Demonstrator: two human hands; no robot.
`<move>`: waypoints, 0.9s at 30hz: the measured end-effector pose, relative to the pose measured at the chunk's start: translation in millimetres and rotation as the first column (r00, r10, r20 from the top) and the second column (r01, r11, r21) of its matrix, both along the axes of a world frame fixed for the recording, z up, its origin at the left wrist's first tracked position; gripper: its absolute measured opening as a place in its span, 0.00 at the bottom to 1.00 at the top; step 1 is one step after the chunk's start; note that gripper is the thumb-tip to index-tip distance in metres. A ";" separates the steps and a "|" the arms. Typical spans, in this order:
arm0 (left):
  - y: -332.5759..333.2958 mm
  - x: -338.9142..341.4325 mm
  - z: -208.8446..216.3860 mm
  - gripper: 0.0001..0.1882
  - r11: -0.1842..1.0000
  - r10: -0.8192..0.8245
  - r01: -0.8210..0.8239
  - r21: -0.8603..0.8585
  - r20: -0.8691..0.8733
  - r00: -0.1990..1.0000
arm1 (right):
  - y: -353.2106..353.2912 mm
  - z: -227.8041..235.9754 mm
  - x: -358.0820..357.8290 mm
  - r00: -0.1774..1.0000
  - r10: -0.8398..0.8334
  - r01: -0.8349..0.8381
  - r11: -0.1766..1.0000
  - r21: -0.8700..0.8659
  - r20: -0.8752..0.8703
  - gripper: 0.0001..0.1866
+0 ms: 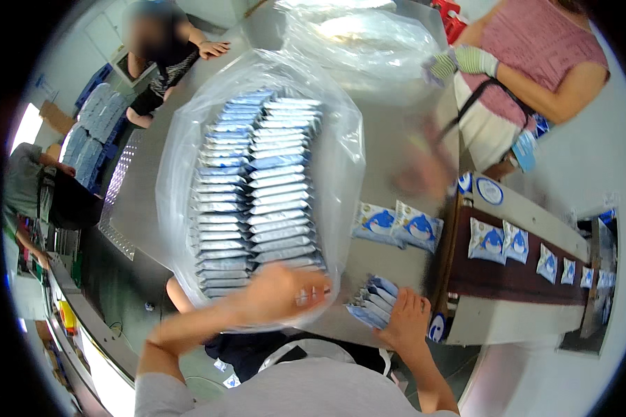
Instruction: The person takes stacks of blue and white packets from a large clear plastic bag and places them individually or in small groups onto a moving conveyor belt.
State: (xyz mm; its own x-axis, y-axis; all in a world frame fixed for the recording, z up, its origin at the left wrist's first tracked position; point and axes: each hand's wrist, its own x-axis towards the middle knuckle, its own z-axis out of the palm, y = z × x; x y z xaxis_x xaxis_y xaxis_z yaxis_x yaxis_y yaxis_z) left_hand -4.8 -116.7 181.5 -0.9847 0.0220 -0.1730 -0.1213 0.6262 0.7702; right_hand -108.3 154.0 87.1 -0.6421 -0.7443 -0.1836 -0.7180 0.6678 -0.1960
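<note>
While a co-worker in a grey top point(28, 182) stands at the far left, a second co-worker's bare hand point(213, 48) rests at the far edge of the metal counter point(391, 142). To the right of these, a large clear plastic bag point(346, 163) lies on the counter. It contains two lengthwise rows of packets, silver and blue: the left row point(222, 207) and the right row point(279, 184), set side by side with the packets stacked on edge.

The left hand point(289, 288) is positioned over the near end of the right row, at the mouth end of the bag. It is blurred; whether its fingers are spread or pinching a packet cannot be told. The packed rows extend away from this hand, toward the far side of the counter.

To the right, outside the bag, a short stack of packets point(372, 303) stands fanned on the counter. The right hand point(407, 321) grips the right end of this stack, fingers bent over the far side and thumb at the near side. Just beyond the stack, two loose packets point(419, 228) lie flat and overlapping.

At the far right, a dark conveyor belt point(459, 267) carries single packets point(487, 240) in a line.
</note>
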 end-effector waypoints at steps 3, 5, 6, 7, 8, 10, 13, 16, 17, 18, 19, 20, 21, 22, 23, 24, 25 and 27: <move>-93.8 -66.1 5.6 0.24 0.901 0.014 -0.216 -0.376 -0.473 0.881 | -8.3 5.8 -14.8 0.981 -0.097 0.090 0.995 0.046 0.166 0.51; -150.6 -123.5 22.3 0.36 0.676 -0.137 -0.300 -0.673 -0.515 0.846 | -20.5 34.7 -39.5 0.869 -0.289 0.250 0.957 0.147 0.403 0.54; -178.1 -145.7 22.5 0.45 0.520 -0.143 -0.329 -0.788 -0.460 0.876 | -15.5 36.9 -49.6 0.885 -0.271 0.271 0.961 0.055 0.380 0.53; -201.8 -170.2 24.7 0.49 0.397 -0.164 -0.280 -0.874 -0.368 0.915 | -25.9 49.3 -59.6 0.842 -0.208 0.303 0.946 -0.117 0.498 0.52; -223.5 -190.4 24.9 0.53 0.269 -0.165 -0.216 -0.939 -0.266 0.950 | -37.1 69.2 -67.5 0.789 -0.116 0.342 0.899 -0.275 0.603 0.52; -265.6 -230.5 3.5 0.60 0.202 -0.149 -0.108 -0.973 -0.139 0.979 | -82.4 97.9 -68.4 0.454 0.257 0.635 0.579 -0.512 0.853 0.46; -335.6 -276.9 -47.6 0.45 0.487 -0.151 0.201 -0.850 0.145 0.978 | -159.2 52.2 -84.0 0.392 0.485 0.446 0.643 -0.623 0.781 0.48; -375.9 -316.7 -26.4 0.27 0.627 -0.249 0.293 -0.722 0.171 0.953 | -283.2 1.9 -98.5 0.507 0.675 0.281 0.459 -0.843 0.537 0.51; -383.6 -326.2 -11.8 0.22 0.680 -0.276 0.287 -0.675 0.128 0.953 | -322.9 -4.5 -103.8 0.542 0.678 0.273 0.416 -0.867 0.496 0.52; -403.9 -332.7 6.2 0.17 0.665 -0.361 0.308 -0.681 0.069 0.930 | -364.5 -5.4 -105.4 0.575 0.681 0.269 0.367 -0.890 0.454 0.54; -388.9 -341.8 40.5 0.17 0.802 -0.398 0.372 -0.467 0.046 0.916 | -392.6 -5.9 -125.9 0.666 0.626 0.256 0.318 -0.913 0.405 0.55; -395.3 -341.8 53.7 0.15 0.800 -0.431 0.413 -0.434 0.063 0.900 | -422.3 -0.9 -132.9 0.741 0.587 0.203 0.267 -0.942 0.326 0.56; -399.0 -341.8 61.5 0.14 0.799 -0.465 0.457 -0.390 0.080 0.882 | -438.4 7.4 -142.3 0.877 0.410 0.081 0.384 -0.920 0.249 0.55; -400.2 -343.4 68.5 0.14 0.746 -0.472 0.456 -0.486 0.096 0.876 | -451.8 15.5 -149.9 0.970 0.243 -0.100 0.490 -0.866 0.026 0.54; -394.0 -352.3 70.5 0.14 0.681 -0.492 0.462 -0.568 0.111 0.863 | -462.1 13.7 -169.9 0.974 0.193 -0.200 0.495 -0.845 -0.118 0.52; -385.2 -363.0 67.8 0.14 0.608 -0.518 0.470 -0.640 0.129 0.846 | -468.2 8.6 -193.6 0.957 0.136 -0.290 0.510 -0.810 -0.258 0.50; -383.1 -363.5 56.1 0.11 0.604 -0.493 0.385 -0.698 0.053 0.868 | -475.8 5.7 -207.5 0.972 0.139 -0.236 0.507 -0.829 -0.192 0.49; -376.7 -359.4 34.6 0.07 0.575 -0.450 0.196 -0.794 -0.106 0.887 | -485.0 4.8 -223.7 0.986 0.118 -0.164 0.541 -0.825 -0.119 0.48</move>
